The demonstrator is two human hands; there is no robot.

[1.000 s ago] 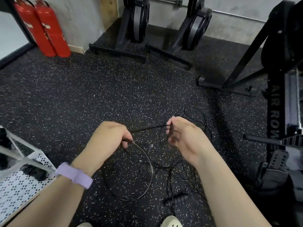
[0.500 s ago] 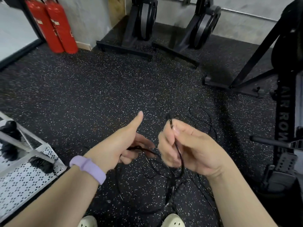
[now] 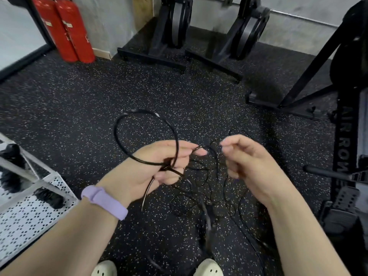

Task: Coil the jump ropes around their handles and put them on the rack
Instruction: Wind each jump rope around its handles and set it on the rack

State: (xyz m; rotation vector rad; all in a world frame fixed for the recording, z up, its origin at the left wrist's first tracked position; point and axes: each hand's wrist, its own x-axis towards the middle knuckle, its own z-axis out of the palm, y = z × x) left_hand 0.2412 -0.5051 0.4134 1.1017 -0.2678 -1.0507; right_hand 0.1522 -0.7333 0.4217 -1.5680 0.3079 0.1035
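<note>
The jump rope (image 3: 127, 150) is hanging between the two hands just below the middle of the view, one thick black loop standing up toward eleven o'clock from the left hand (image 3: 157, 168) while thinner strands are trailing down to the speckled floor (image 3: 99, 100) at six o'clock in a loose tangle. The left hand is curling its fingers round the point where the loop crosses itself, probably so the finished turn cannot spring open, and a short tail is poking out below the palm toward seven o'clock. The right hand (image 3: 251, 162), at three o'clock from the left, is pressing thumb and fingertips together; it looks to be pinching a thin strand, likely feeding the next length across, though the strand there is too fine to be sure. Whether a handle is inside either fist I cannot tell. The white perforated rack (image 3: 29, 220) is waiting at eight o'clock, with dark bundles already lying on it. Two red extinguishers (image 3: 67, 30) are standing at eleven o'clock, and rowing machines (image 3: 348, 136) are lining the edge at three.
</note>
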